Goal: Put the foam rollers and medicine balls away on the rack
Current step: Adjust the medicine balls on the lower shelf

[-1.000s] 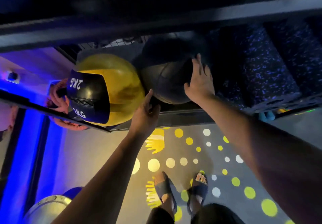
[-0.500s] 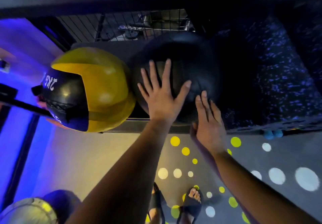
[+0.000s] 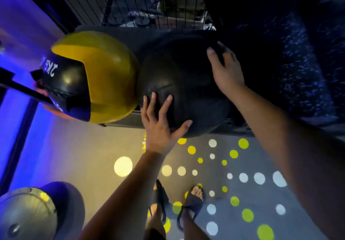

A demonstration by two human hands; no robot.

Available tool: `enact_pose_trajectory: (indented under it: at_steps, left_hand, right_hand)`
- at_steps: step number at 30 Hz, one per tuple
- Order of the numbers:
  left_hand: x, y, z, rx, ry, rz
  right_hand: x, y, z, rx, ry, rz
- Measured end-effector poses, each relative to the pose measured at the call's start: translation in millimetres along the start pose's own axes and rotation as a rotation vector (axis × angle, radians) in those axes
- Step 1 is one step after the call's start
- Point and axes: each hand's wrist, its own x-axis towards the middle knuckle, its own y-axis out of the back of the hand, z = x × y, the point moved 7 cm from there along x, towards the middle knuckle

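A large black medicine ball (image 3: 184,79) sits on the rack shelf (image 3: 123,122), touching a yellow and black medicine ball (image 3: 104,71) marked 2KG on its left. My left hand (image 3: 160,120) presses flat on the black ball's near lower side with fingers spread. My right hand (image 3: 224,71) lies on its upper right side, fingers straight and spread. To the right of the black ball stand dark foam rollers (image 3: 302,71) with blue speckles.
A wire grille (image 3: 153,6) backs the shelf. Below lies a grey floor (image 3: 74,155) with yellow and white dots, and my sandalled feet (image 3: 192,202). A grey and blue ball (image 3: 29,213) is at the bottom left. Blue-lit wall at left.
My right hand has moved from the ball's near lower edge up to its upper right side. My left hand slid down to the ball's near lower side. The view came closer.
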Motion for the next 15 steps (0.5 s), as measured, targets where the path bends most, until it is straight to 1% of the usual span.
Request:
enact_pose_trajectory:
  at_steps: [2,4,6,7,9,10,11,13,14,15]
  left_hand:
    - [-10.0,7.2,-13.4,-0.035,0.026,-0.04]
    - [-15.4,17.9,-17.6,-0.173,0.128,-0.059]
    - [-13.7,31.4,-17.3,-0.389,0.306,0.017]
    - [-11.1,36.9,-16.8,-0.461,0.408,0.07]
    - [-4.6,39.0,-16.0,-0.504,0.633,0.128]
    - [-0.7,38.7,-16.4,-0.481,0.719,0.139]
    - [3.3,40.2,-16.4,-0.44,0.751,0.146]
    - [9.5,44.6,-17.3,-0.393,0.702,0.159]
    - [13.2,44.7,-19.2,-0.388,0.676,0.156]
    - [19.1,45.7,-21.3,-0.377,0.658,0.151]
  right_hand:
    - [-24.7,-5.9,-6.9,-0.051,0.054,0.075]
    - [-44.8,-7.6,-13.7,-0.082,0.068,0.168]
    - [-65.5,-8.3,-15.7,-0.122,0.05,0.232]
    - [-77.9,-10.5,-15.0,-0.157,0.049,0.25]
    - [-106.7,-13.7,-6.5,-0.207,0.061,0.288]
    - [-116.6,-11.2,1.5,-0.192,0.071,0.319]
    - [-121.3,-5.9,12.3,-0.138,0.077,0.355]
    - [-113.3,7.2,42.2,0.005,0.018,0.407]
    - [-104.8,9.8,58.4,0.065,-0.075,0.376]
    - [-96.4,7.6,71.6,0.105,-0.199,0.293]
